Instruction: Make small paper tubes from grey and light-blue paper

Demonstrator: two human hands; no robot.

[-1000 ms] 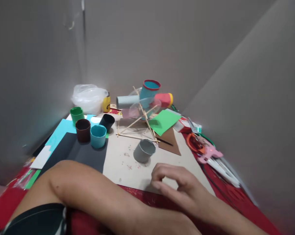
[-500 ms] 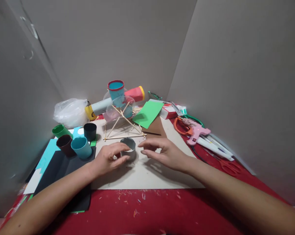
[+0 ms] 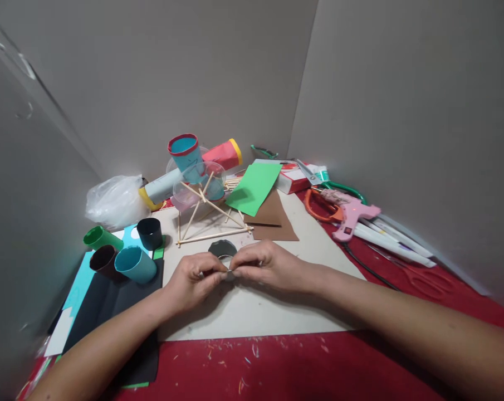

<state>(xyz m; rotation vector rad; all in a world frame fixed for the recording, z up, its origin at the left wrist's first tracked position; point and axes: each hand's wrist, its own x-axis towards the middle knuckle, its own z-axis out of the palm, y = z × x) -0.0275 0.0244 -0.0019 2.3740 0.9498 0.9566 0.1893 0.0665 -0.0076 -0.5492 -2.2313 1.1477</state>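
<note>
A small grey paper cup (image 3: 221,247) stands on the white board (image 3: 252,312) in the middle, its dark inside facing up. My left hand (image 3: 195,278) pinches its near rim between thumb and fingertips. Right beside it, my right hand (image 3: 272,267) grips the same rim, and the fingertips of both hands almost meet. The fingers hide much of the cup's front. Behind it stands a frame of thin wooden sticks (image 3: 212,236) with clear plastic discs. To the left are a light blue paper cup (image 3: 135,264), a brown one (image 3: 105,262), a black one (image 3: 150,234) and a green one (image 3: 103,238).
Black paper sheets (image 3: 122,312) lie at left on the red cloth (image 3: 235,367). Green card (image 3: 255,189) and brown card (image 3: 277,223) are behind my right hand. At right lie a pink glue gun (image 3: 354,217), orange-handled scissors (image 3: 321,206) and red scissors (image 3: 427,278). A plastic bag (image 3: 116,200) sits back left.
My right hand has moved left from beside the grey cup onto its near rim. Both hands have closed from loosely curved, parted fingers into pinches. The view has shifted slightly.
</note>
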